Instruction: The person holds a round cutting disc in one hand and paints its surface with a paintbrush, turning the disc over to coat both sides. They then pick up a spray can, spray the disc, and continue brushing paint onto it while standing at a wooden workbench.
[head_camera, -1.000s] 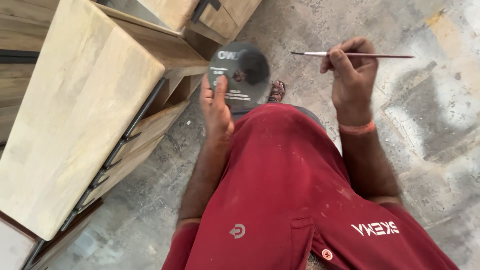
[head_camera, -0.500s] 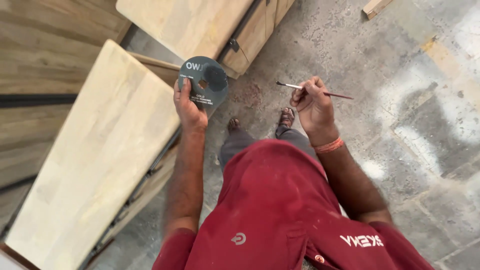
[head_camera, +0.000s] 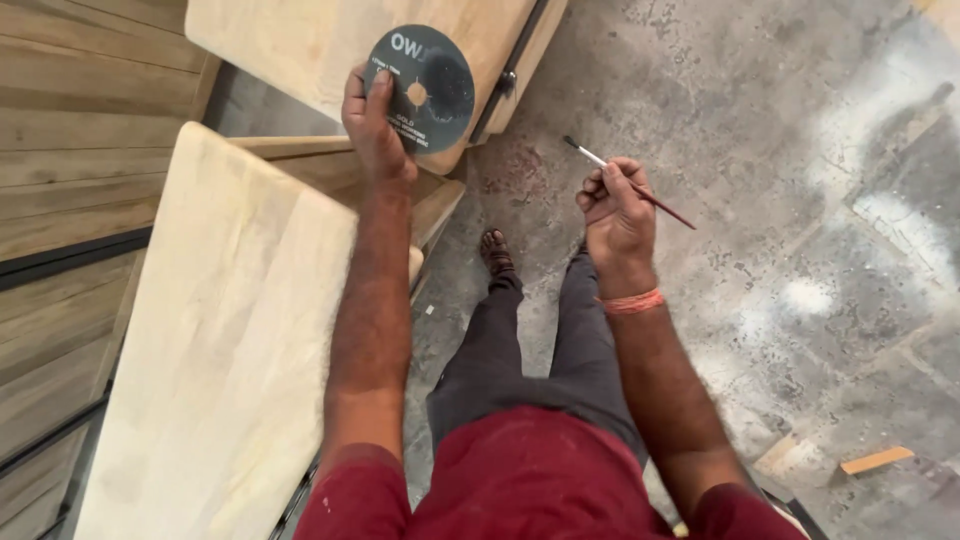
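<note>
The left hand (head_camera: 375, 125) pinches a dark disc (head_camera: 420, 88) by its rim (thin, stiff, probably light and brittle) over a pale board (head_camera: 250, 330); the right hand (head_camera: 617, 210) closes around a slim brush (head_camera: 640, 188).

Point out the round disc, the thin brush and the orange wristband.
disc (head_camera: 432, 95), head view, dark face near its centre hole.
brush (head_camera: 590, 155), head view, pale ferrule behind the bristles.
wristband (head_camera: 632, 301), head view, middle of the band.

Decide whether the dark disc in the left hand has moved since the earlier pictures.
Yes. The dark disc in the left hand was over the concrete floor before; now it lies over the pale wooden panel.
</note>
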